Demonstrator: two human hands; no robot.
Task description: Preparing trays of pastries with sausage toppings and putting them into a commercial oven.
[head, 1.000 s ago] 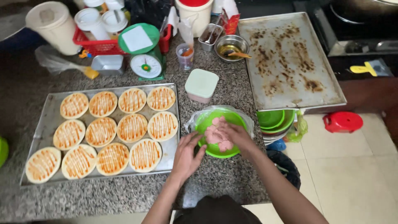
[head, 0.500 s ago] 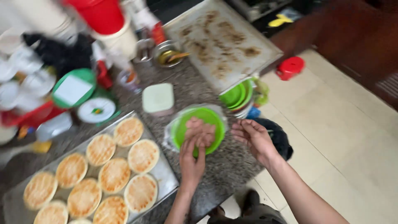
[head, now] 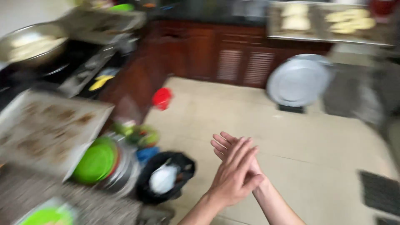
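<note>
Nearest the camera, the left hand (head: 233, 177) lies flat across the right hand (head: 227, 150), palms pressed together and fingers straight, with nothing visibly held between them; both hang over the pale tiled floor (head: 316, 137), off to the side of the worktop (head: 25, 196). Just below and left of the hands sits a black bin (head: 164, 177) with something white inside it, close enough that the hands look to be rubbed clean beside it, though the blur leaves that a judgement. At the bottom left edge a green bowl (head: 46, 216) peeks in on the speckled worktop, and beyond it a stack of green dishes (head: 98, 160) rests in a metal basin. Further left lies a large baking tray (head: 46, 129), bare except for brown baked-on marks, so whatever it carried appears to be off it already. Past that a red object (head: 161, 98) stands on the floor by the dark wooden cabinets (head: 225, 58), and a round metal pan (head: 298, 81) leans against them. Farthest off, at the top right, another tray (head: 329, 21) holds pale flat rounds of dough. Judged from this, the handling of food is paused, with the hands empty and away from the bowl; the rounds on the far tray look unbaked, so baking would remain.
</note>
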